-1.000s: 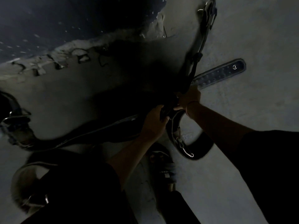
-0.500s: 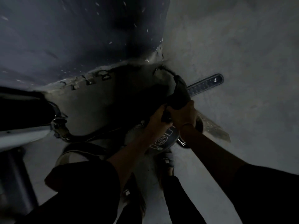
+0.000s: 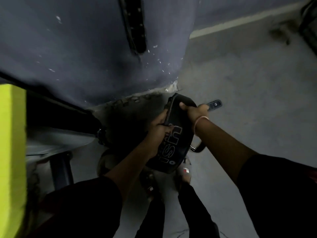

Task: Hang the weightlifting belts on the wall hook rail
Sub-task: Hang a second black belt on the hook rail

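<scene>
I hold a black weightlifting belt (image 3: 173, 145) with white lettering in front of me, raised off the grey floor. My left hand (image 3: 158, 128) grips its left edge, fingers curled round the rim. My right hand (image 3: 194, 111) grips the top of the belt's curve, a thin band on the wrist. The belt's perforated strap end (image 3: 215, 104) sticks out to the right past my right hand, and its buckle end (image 3: 197, 149) hangs below. A dark strap with holes (image 3: 134, 26) hangs on the blue-grey wall above. No hook rail is plainly visible.
A bright yellow block (image 3: 12, 160) fills the left edge, with a dark bench and its metal leg (image 3: 60, 169) beside it. Another belt (image 3: 106, 162) lies on the floor behind my left arm. My sandalled feet (image 3: 184, 174) stand below. Dark equipment (image 3: 308, 23) sits at the far right.
The belt has come up off the floor and been gathered between both hands. My view has lifted, showing more wall, the hanging strap and the yellow block.
</scene>
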A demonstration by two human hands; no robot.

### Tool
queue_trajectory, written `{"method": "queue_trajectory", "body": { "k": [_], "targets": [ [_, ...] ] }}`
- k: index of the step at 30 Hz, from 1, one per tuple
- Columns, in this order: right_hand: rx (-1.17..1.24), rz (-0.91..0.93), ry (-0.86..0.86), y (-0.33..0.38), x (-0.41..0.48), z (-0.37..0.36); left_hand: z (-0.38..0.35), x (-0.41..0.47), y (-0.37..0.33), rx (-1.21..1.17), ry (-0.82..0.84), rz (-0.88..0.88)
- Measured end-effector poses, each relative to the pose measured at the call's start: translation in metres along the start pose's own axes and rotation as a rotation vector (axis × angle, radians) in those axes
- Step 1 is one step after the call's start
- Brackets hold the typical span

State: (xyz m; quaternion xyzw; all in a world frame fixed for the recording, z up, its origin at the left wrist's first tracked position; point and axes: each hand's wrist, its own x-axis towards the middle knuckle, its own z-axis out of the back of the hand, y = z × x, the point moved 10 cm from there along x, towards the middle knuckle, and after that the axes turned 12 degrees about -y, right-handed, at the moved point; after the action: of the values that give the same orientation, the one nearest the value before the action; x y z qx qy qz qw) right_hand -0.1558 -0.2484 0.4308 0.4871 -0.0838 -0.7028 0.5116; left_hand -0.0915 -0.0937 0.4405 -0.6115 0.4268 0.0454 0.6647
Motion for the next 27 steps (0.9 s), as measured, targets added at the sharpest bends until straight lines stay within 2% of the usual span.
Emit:
{"method": "queue_trajectory", "body": {
  "k": [4, 11, 14, 18, 22, 27],
  "targets": [
    [0.264, -0.001, 0.181, 0.050, -0.080, 0.018, 0.026, -0.061, -0.062, -0.020, -0.103, -0.022],
    [0.445, 0.296, 0.438, 0.151, -0.219, 0.068, 0.050, -0.143, -0.208, -0.029, -0.317, -0.272],
    [0.491, 0.451, 0.548, 0.188, -0.272, 0.105, 0.039, -0.194, -0.275, -0.044, -0.352, -0.502],
    [0.560, 0.623, 0.650, 0.243, -0.337, 0.164, 0.026, -0.279, -0.340, -0.104, -0.537, -0.775],
    [0.577, 0.771, 0.708, 0.291, -0.393, 0.220, 0.010, -0.358, -0.402, -0.144, -0.598, -0.953],
    [0.665, 0.923, 0.796, 0.327, -0.451, 0.281, -0.003, -0.447, -0.473, -0.042, -0.636, -1.167]
  ]
}}
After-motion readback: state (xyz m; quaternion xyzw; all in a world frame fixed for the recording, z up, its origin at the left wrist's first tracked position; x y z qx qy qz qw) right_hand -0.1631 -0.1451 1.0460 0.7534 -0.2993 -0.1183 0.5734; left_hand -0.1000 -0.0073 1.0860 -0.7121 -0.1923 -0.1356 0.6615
